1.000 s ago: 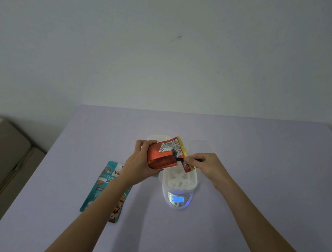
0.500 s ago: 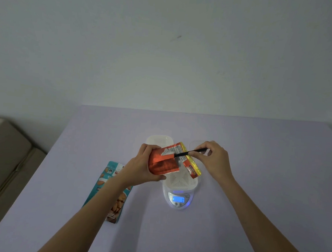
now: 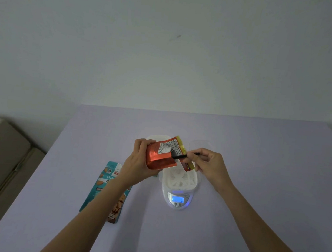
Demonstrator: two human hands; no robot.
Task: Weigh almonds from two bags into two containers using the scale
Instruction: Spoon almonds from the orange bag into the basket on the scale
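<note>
The blue-lit display (image 3: 177, 199) of the kitchen scale (image 3: 176, 205) reads 0. On the teal almond bag (image 3: 105, 188), a red-and-white logo begins "Ko". Below it are the letters "Pro" in pale script, then "RO" in capitals, and the rest is covered. The white printed label (image 3: 166, 150) on the orange bag (image 3: 157, 158) is too small to read.

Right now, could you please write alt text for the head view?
A person's left-hand grip holds an orange foil bag above a white ribbed container on a white digital scale, while the right-hand grip holds a thin black tool against the bag. A teal almond bag lies on the lilac table.
</note>
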